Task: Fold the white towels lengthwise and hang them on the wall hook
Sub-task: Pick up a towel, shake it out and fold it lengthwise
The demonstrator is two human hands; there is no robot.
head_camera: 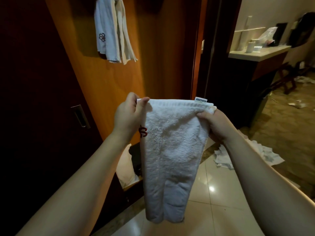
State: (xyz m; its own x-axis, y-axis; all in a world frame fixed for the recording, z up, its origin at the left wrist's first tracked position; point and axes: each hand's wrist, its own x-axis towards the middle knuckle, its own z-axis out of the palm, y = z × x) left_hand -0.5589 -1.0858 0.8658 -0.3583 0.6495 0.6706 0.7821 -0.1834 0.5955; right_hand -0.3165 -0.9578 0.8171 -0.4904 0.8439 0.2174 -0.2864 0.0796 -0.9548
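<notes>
I pinch the white terry towel (pixel 172 150) at its top corners, left hand (pixel 128 116) and right hand (pixel 216 125) apart, so it hangs straight for folding lengthwise.

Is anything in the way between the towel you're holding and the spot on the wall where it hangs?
No. Both hands hold the white towel below the hanging towels; only bare wooden wall shows between. The hook itself is hidden.
</notes>
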